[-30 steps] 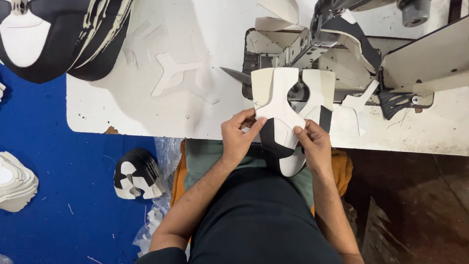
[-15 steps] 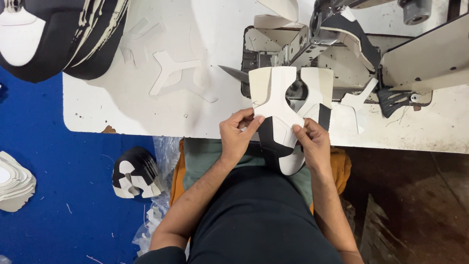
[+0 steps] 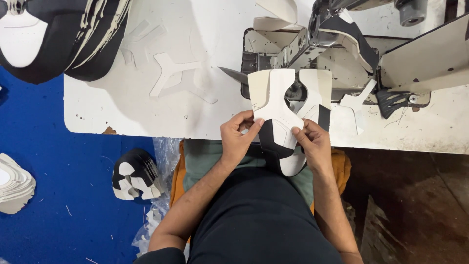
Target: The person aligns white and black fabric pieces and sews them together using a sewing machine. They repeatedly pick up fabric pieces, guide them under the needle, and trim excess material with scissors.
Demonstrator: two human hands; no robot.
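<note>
I hold a black and white shoe upper piece [image 3: 282,128] at the near edge of the white work table [image 3: 161,117]. My left hand [image 3: 238,137] pinches its left side, my right hand [image 3: 312,143] grips its right side. The cream Y-shaped top of the piece rests against the bed of the sewing machine [image 3: 342,44], just below the needle area. Its lower toe end hangs over my lap.
A white Y-shaped cut part [image 3: 172,73] lies on the table left of the machine. A stack of black and white uppers [image 3: 53,34] sits at the top left. On the blue floor lie another bundle of uppers [image 3: 134,175] and a white stack [image 3: 14,183].
Both hands have kept their grip on the upper and shifted it slightly; my left fingers have spread a little along its edge.
</note>
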